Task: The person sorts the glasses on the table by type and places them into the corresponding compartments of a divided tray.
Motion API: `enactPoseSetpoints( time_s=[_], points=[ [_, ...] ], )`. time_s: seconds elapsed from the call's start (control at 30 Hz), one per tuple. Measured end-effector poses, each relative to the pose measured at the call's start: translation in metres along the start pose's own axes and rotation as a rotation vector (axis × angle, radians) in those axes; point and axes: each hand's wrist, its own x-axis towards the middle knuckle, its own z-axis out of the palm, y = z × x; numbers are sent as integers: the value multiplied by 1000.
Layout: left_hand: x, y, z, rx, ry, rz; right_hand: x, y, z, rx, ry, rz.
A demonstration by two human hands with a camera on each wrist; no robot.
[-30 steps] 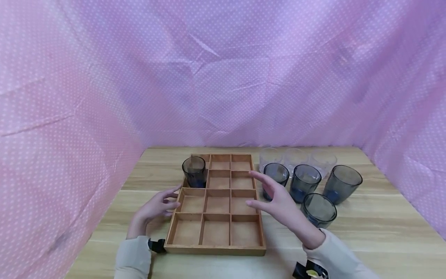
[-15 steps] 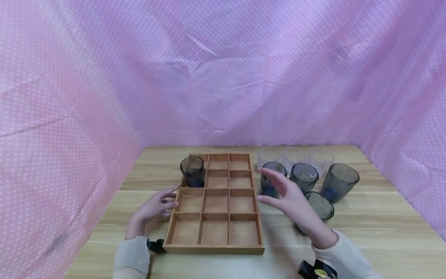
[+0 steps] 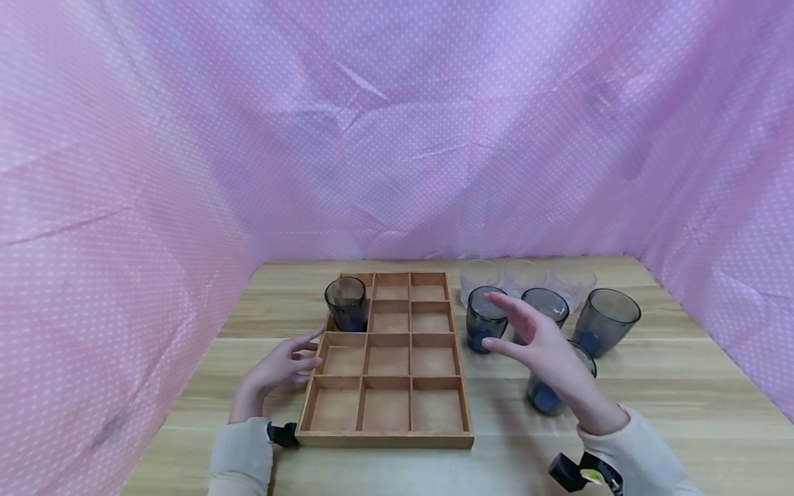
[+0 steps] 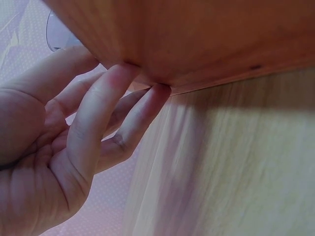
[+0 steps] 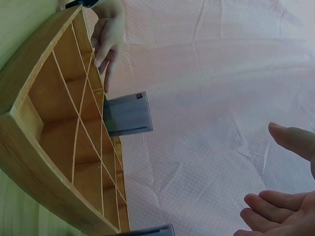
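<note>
My left hand (image 3: 276, 368) rests its fingertips against the left side of a wooden compartment tray (image 3: 384, 441). The left wrist view shows several slightly bent fingers (image 4: 101, 108) touching that wall without gripping it. One dark tinted glass (image 3: 346, 306) stands in the left column, second row from the back, and its upper part rises above the dividers. To the right of the tray, my right hand (image 3: 548, 351) has thumb and fingers spread apart and holds nothing. Just beyond its fingertips stands another dark glass (image 3: 480, 327); whether they touch I cannot tell.
More dark glasses stand on the right: one behind the right hand (image 3: 546, 302), one tinted glass farther right (image 3: 608, 324), and a front one (image 3: 544, 398) partly covered by the hand. Clear glasses (image 3: 524, 275) line up behind them. Pink dotted cloth (image 3: 384, 172) surrounds the wooden table.
My right hand has moved right, from over the tray's right edge to beside the dark glasses, fingers spread throughout. The left hand stays at the tray's side.
</note>
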Motion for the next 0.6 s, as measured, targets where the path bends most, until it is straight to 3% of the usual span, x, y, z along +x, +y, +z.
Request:
enactPoseSetpoints(
  time_s=[0.2, 0.4, 0.53, 0.6],
  points=[
    [3, -1, 1, 9, 7, 3, 1, 7, -15, -40, 44, -43],
    [3, 1, 1, 14, 4, 5, -8, 16, -36, -89, 84, -22],
    [0, 3, 2, 13, 6, 1, -17, 29, -50, -83, 104, -67],
    [-2, 3, 1, 7, 7, 1, -21, 37, -56, -19, 108, -104]
  ],
)
